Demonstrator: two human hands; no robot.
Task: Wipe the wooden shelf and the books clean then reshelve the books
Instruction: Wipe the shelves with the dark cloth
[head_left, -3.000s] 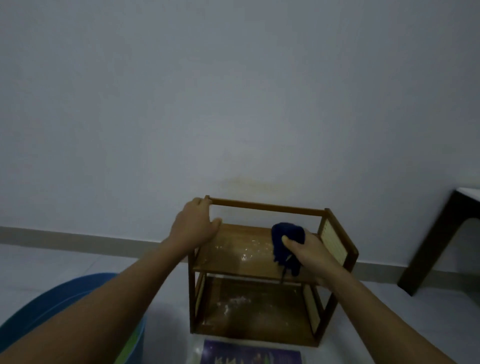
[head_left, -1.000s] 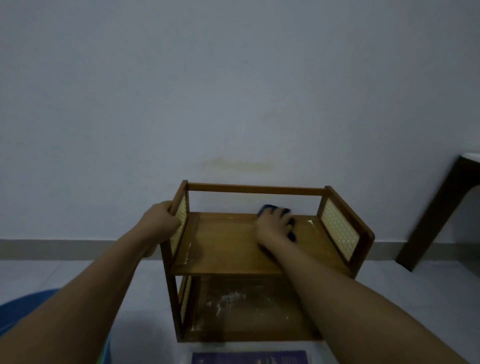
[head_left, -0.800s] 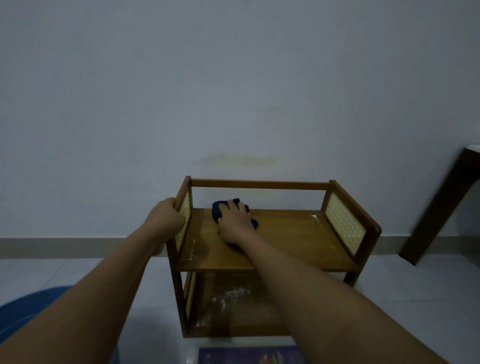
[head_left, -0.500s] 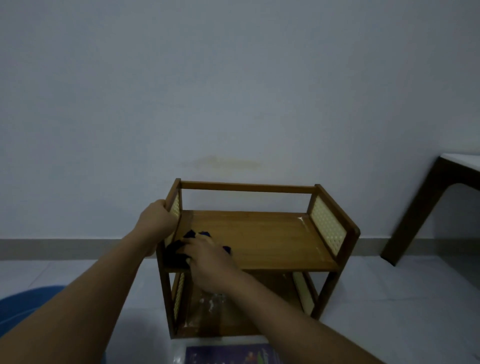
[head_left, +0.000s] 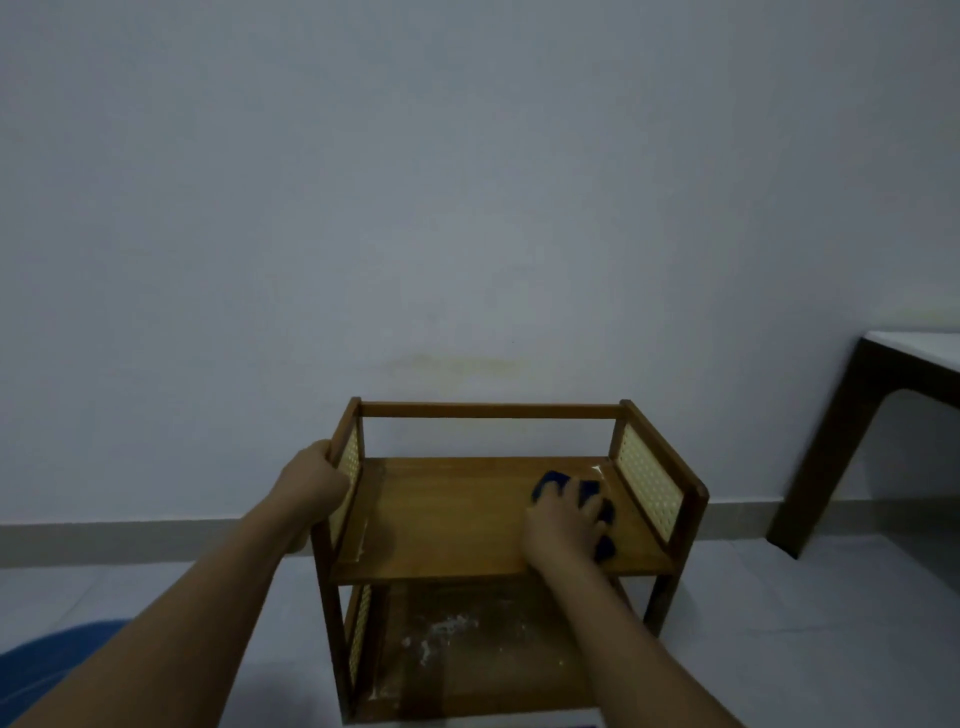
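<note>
Wiping step, top board. My right hand (head_left: 563, 525) lies on the dark blue cloth (head_left: 592, 493), fingers draped over it and pressing it flat onto the right end of the upper board of the wooden shelf (head_left: 467, 519), just beside the right cane side panel (head_left: 647, 491). My left hand (head_left: 311, 480) grips the top edge of the left side panel (head_left: 349, 462), fingers curled over it, to brace the unit.

State of top board: mostly free of powder. A thin white line (head_left: 363, 538) lies along the left edge, and a small white streak (head_left: 597, 469) sits in the back right corner, just beyond the cloth.

State of lower board (head_left: 467, 660): white dusty patches across the middle; looks unwiped.

Books: none on either board. A sliver of something dark shows at the bottom edge of view; I cannot tell what it is.

Estimate: early. Top board nearly done; left to do are the edge residues, the lower board, wiping the books, and reshelving.
</note>
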